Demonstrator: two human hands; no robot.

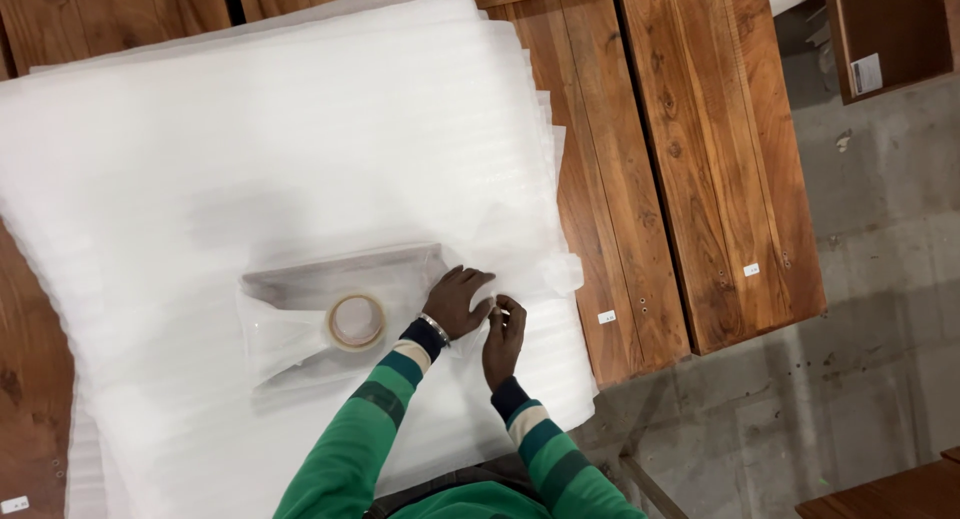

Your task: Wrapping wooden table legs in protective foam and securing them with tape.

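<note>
Head view looks straight down on a wide stack of white ribbed foam sheets [250,129] spread over brown wooden tabletops [700,159]. On the foam lies one flat rectangular wooden piece half-wrapped in thin white foam sheet [330,279], its dark upper edge showing through the wrap. One roll of pale brown tape [356,321] rests flat on that wrapped piece, near its right end.

Left hand [456,301] lies palm down at the right end of the bundle, fingers spread and pressing the wrap against it. Right hand [503,337] sits just beside it, fingers narrowed into a pinch on a fold of the foam wrap at that same corner.

Foam wrap looks very light, soft and floppy, and likely tears or springs open if let go, so a pinch at the folded edge with the other palm flat on top suits it. Inner wooden piece seems stiff and heavier; it is best gripped by its long edges.

Counted: two hands, one tape roll, one wrapped piece, several foam sheets stacked, too many to count.
</note>
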